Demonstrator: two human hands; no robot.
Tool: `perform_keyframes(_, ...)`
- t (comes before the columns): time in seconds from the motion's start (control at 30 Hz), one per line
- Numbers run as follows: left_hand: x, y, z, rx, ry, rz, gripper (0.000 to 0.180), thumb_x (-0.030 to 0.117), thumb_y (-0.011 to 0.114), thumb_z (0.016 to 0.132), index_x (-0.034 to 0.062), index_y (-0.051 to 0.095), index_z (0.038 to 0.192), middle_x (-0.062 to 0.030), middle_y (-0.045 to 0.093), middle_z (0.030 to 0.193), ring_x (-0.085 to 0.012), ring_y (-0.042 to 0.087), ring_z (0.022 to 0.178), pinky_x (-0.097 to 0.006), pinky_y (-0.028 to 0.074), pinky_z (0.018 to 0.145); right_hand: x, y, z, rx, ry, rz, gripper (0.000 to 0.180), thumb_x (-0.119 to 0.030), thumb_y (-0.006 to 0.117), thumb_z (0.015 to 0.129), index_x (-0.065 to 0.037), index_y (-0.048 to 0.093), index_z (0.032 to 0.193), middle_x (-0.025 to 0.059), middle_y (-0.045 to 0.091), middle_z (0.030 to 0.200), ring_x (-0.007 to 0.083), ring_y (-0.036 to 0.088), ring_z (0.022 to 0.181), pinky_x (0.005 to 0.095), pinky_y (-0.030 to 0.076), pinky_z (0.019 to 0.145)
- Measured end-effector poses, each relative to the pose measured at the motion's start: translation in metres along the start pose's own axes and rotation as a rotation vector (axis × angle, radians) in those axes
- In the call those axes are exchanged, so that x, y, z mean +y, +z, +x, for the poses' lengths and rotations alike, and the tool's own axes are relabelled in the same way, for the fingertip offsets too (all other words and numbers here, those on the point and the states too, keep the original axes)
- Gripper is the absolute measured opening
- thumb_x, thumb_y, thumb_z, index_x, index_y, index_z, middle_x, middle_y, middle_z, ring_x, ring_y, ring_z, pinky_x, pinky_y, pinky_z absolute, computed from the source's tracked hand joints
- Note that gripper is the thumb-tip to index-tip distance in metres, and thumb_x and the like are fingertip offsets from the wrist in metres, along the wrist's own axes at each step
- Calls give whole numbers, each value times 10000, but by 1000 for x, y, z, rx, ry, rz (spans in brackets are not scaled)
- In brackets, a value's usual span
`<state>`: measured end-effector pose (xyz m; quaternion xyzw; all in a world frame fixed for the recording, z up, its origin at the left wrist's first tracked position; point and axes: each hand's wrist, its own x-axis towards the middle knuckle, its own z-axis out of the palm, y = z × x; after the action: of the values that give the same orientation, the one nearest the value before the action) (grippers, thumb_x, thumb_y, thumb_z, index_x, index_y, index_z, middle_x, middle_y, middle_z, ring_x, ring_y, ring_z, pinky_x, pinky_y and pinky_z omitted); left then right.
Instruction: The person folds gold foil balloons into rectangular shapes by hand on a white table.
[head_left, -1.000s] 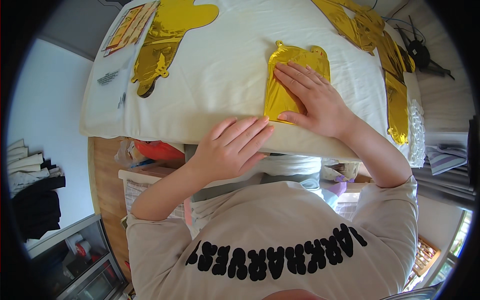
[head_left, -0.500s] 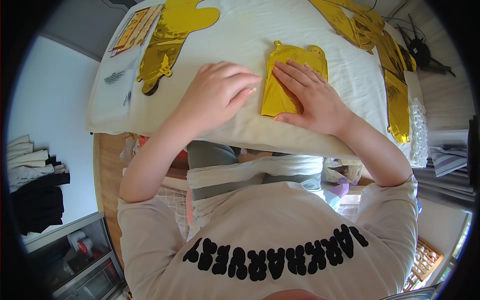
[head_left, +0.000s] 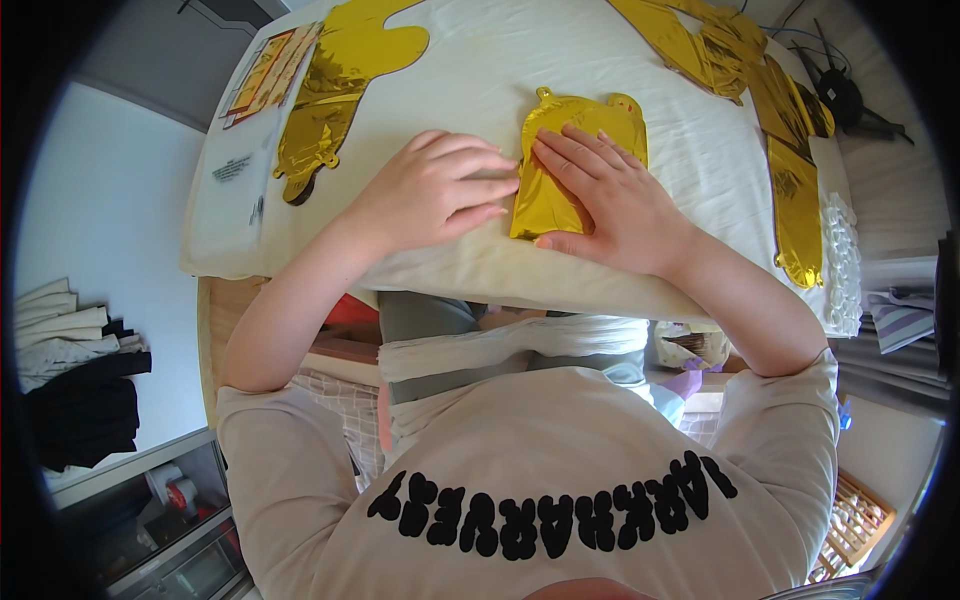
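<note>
A folded gold foil balloon (head_left: 620, 122) lies flat near the front edge of the cloth-covered table, with small tabs along its far end. Spread over it is my right hand (head_left: 615, 205), fingers stretched out and palm down, pressing on the foil. My left hand (head_left: 440, 190) hovers just left of the balloon with its fingers loosely extended and apart. Its fingertips come close to the foil's left edge; whether they touch it I cannot tell. Nothing shows in that hand.
More gold foil balloons lie at the table's far left (head_left: 345, 75) and along its right side (head_left: 790, 180). A clear plastic bag (head_left: 225, 215) and printed cards (head_left: 272, 75) sit at the left. Bubble wrap (head_left: 842, 265) lines the right edge, near a black device with antennas (head_left: 840, 95).
My left hand has lowered slightly and its fingers have spread a little. The right hand stays flat on the balloon. The whole view has shifted slightly.
</note>
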<state>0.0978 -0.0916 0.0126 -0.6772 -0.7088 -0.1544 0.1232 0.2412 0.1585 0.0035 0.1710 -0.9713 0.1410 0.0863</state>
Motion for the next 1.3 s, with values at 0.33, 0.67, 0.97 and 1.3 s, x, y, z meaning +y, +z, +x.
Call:
perform_keyframes(0.33,15,-18,-21,-100,131,-88,348,229,791,847,185,780,1192,10,697,1288,-214,639,1213,-406,492,1022,0,1,1,0,8,-13,902,-593,688,928,-63,404,1599,142,433,1627,370,358,1534,526,280,1266)
perform_keyframes(0.67,7,-24,-18,-163,217,-39,410,251,773,871,205,734,1277,56,674,1286,-173,606,1202,-381,492,1015,0,3,2,7,15,-17,886,-609,671,936,-44,433,1578,140,444,1621,362,359,1533,514,298,1260)
perform_keyframes(0.97,25,-20,-23,3,191,41,420,439,755,876,197,765,1219,42,699,1250,-164,618,1179,-374,478,1012,0,2,3,-20,18,-31,908,-617,660,937,-48,402,1595,132,421,1638,358,347,1540,512,290,1265)
perform_keyframes(1.3,36,-15,-30,-82,91,-31,529,444,765,850,157,737,1294,27,683,1316,-188,610,1241,-417,436,1066,-1,0,3,-31,41,-23,907,-614,673,927,-67,406,1599,119,420,1641,357,353,1536,506,292,1264)
